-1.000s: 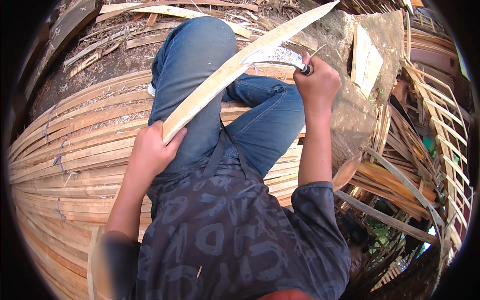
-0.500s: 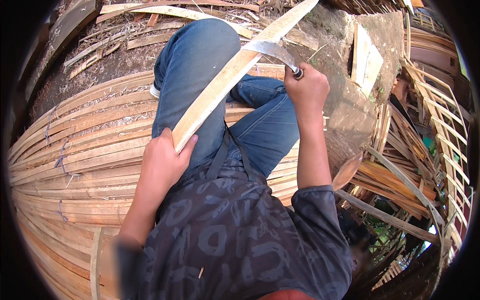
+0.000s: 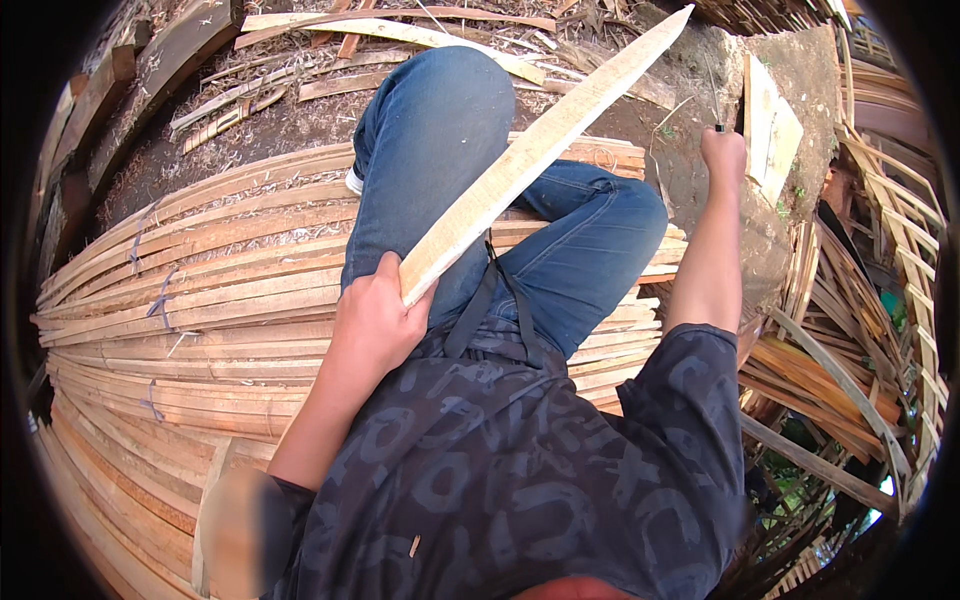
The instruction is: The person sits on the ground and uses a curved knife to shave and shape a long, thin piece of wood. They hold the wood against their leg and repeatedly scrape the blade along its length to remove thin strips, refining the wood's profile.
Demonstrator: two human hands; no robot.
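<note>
My left hand (image 3: 378,318) is closed around the near end of a long pale wooden slat (image 3: 540,150). The slat slants up and away to the right, across my raised knee, and narrows to a point at its far end. Out to the right, apart from the slat, my right hand (image 3: 723,158) is closed on the handle of a curved-blade knife (image 3: 714,92). Its blade points away from me and shows almost edge-on, as a thin line. Most of the handle is hidden in my fist.
Bundled wooden strips (image 3: 220,290), tied with thin cord, lie beneath me and to my left. Dark beams (image 3: 165,85) stand at the far left. Scraps and shavings litter the ground ahead. A pale board (image 3: 770,130) lies by my right hand; stacked slats (image 3: 815,380) are further right.
My right hand has swung away to the right with the knife, whose blade has left the slat's surface. My left hand still grips the slat. The whole view has shifted slightly.
</note>
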